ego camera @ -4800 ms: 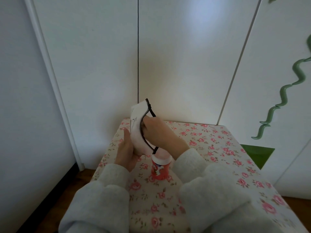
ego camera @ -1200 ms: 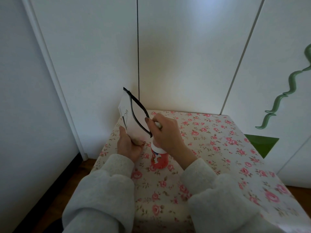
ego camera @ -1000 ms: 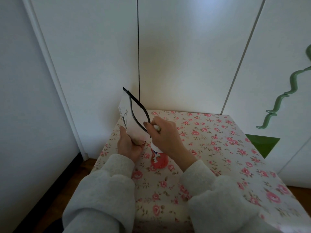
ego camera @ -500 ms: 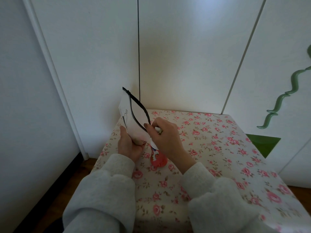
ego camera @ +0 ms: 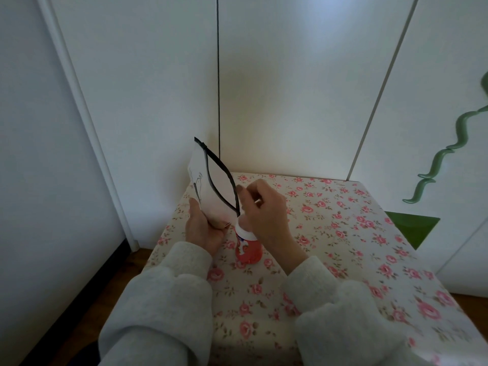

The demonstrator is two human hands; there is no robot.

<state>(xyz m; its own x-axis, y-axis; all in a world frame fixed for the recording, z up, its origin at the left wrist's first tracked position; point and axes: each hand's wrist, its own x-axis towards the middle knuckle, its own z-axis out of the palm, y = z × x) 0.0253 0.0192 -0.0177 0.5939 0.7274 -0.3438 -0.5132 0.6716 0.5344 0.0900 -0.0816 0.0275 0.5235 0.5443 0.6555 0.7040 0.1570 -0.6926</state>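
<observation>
— Looking down through the head camera, what does the left hand (ego camera: 203,229) have?

— It grips the lower end of a white pouch (ego camera: 211,191), with the thumb on the near face and the fingers curled up behind. The pouch stands almost upright above the left side of the table (ego camera: 343,233), towards its far end. Its black rim (ego camera: 223,167) gapes in a leaf shape, and the mouth faces right. A small line drawing shows on the outer face.

— And the right hand (ego camera: 266,210)?

— Its knuckles are up and its fingers are curled, just right of the pouch mouth. The index fingertip touches the black rim. A small pale thing (ego camera: 257,201) shows between the curled fingers. I cannot tell what it is.

— Where is the bottle?

— The red-and-white bottle (ego camera: 248,248) stands upright on the table, right under the right hand and just beside the left one. The hand hides its top, so I cannot tell whether they touch.

— What else is around?

— A cloth with pink roses covers the table. White cupboard doors (ego camera: 290,88) stand behind it. The right-hand door carries a green wavy piece (ego camera: 446,151) and a green triangle (ego camera: 412,228). A wooden floor (ego camera: 116,281) shows left of the table, and both arms wear grey sleeves (ego camera: 163,299).
</observation>
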